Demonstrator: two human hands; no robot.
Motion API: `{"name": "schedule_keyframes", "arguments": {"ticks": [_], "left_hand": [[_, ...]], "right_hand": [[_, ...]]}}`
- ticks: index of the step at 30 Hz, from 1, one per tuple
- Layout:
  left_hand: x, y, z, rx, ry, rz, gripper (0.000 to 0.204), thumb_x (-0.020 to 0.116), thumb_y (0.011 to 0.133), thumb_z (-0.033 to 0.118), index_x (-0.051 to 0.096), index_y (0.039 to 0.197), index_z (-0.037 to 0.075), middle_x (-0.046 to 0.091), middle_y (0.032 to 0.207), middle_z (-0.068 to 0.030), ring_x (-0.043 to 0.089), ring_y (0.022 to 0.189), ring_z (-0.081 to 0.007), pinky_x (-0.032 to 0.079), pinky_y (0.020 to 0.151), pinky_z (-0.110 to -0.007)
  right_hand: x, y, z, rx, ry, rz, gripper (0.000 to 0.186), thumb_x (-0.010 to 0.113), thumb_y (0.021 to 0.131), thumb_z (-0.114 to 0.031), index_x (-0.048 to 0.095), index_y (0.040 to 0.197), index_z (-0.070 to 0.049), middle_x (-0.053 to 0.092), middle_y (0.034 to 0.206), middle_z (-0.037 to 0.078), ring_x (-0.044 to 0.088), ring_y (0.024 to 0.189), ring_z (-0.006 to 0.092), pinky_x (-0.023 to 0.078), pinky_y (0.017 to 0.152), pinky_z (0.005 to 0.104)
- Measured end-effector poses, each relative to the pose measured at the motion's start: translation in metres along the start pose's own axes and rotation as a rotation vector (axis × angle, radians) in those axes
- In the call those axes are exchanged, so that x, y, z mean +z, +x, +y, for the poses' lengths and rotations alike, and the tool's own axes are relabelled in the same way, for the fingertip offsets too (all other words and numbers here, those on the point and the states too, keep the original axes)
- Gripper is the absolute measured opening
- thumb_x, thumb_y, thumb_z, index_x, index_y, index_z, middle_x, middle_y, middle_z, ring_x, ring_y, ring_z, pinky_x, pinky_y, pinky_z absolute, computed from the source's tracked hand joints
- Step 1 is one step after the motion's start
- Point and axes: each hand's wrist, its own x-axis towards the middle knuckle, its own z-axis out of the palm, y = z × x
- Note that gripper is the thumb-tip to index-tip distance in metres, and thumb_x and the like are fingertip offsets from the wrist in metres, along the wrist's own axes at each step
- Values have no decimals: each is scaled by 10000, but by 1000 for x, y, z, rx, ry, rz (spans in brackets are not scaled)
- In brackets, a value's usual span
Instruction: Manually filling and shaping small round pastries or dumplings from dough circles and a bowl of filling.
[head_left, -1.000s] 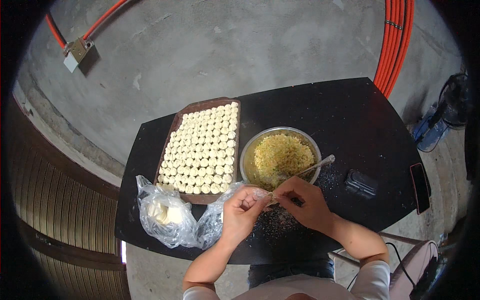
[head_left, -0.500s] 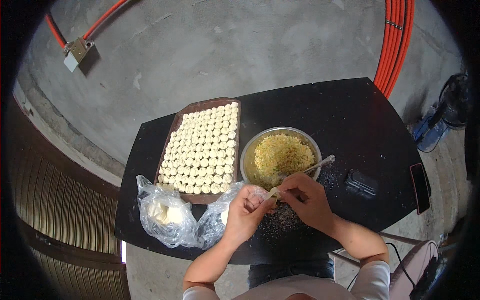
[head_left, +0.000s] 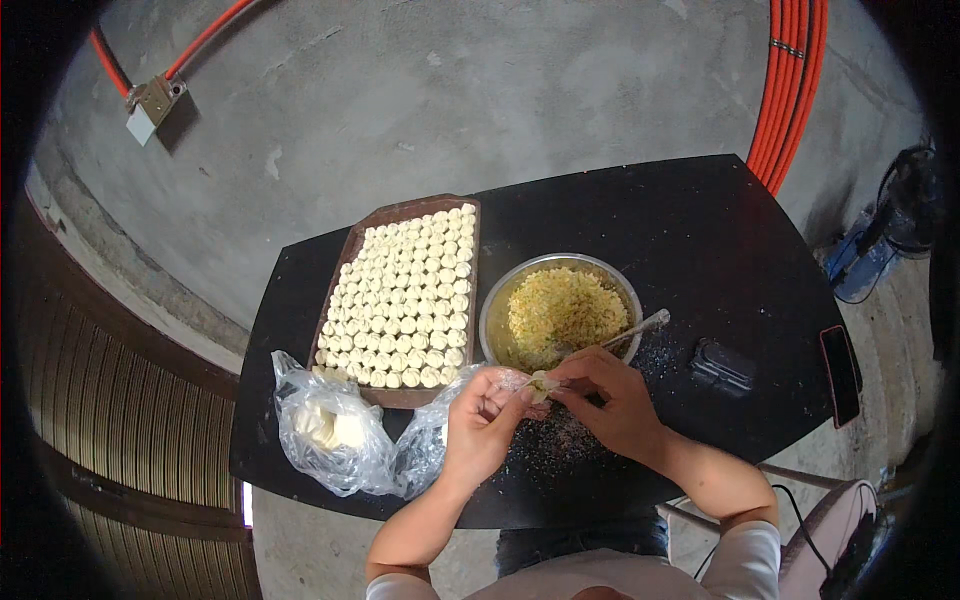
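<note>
Between my fingertips is a small pale dumpling (head_left: 541,387), partly gathered, just in front of the metal bowl. My left hand (head_left: 486,414) cups it from the left with its fingers curled. From the right, my right hand (head_left: 610,396) pinches its edge between thumb and fingers. The steel bowl (head_left: 491,330) holds a crumbly yellow-green filling (head_left: 567,305), and a spoon (head_left: 655,321) leans out over its right rim. To the left, a brown tray (head_left: 474,250) carries many small folded dumplings (head_left: 410,300) in rows.
Clear plastic bags (head_left: 290,440) with white dough wrappers lie at the table's front left, one beside my left wrist. On the right are a dark plastic box (head_left: 724,366) and a phone (head_left: 841,377) at the black table's (head_left: 690,230) edge. Pale crumbs lie under my hands.
Both hands have shifted slightly left. The wrapper, stretched between the fingers before, now looks more gathered into a small bundle. Tray, bowl and bags have stayed put.
</note>
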Motion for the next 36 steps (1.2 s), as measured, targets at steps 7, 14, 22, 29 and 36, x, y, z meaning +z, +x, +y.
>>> {"name": "schedule_keyframes", "arguments": {"ticks": [7,14,22,29,36], "left_hand": [[-1,0,-2,-6,29,12,97,536,874,-9,529,971,-14,645,843,-78,621,721,-108,501,656,-213],[-1,0,-1,-17,36,41,103,552,874,17,561,976,3,647,796,-46,610,678,-75,476,601,-185],[-1,-1,0,-34,97,-17,99,556,878,36,573,965,-10,648,830,-50,599,695,-68,487,623,-192],[-2,-1,0,-67,92,-31,114,549,879,26,575,980,-19,646,875,-56,602,725,-79,503,651,-207],[3,0,0,-70,17,-18,128,544,870,-6,542,995,-32,622,896,-66,611,780,-109,524,683,-234]], "right_hand": [[-2,0,1,-62,-105,20,175,626,750,58,605,906,-18,590,872,97,610,789,180,505,633,256],[-1,1,-2,-121,-99,-12,139,640,745,39,604,859,-32,579,873,98,595,763,199,484,641,278],[0,-1,4,-194,-175,-31,181,637,749,42,581,904,-33,566,872,94,595,777,201,489,658,285],[1,1,-2,-51,-55,-4,190,610,772,47,583,947,-22,571,872,99,602,786,176,499,656,273],[-3,0,7,-43,-47,-33,151,599,793,35,581,932,-20,565,876,85,595,777,155,490,630,256]]}}
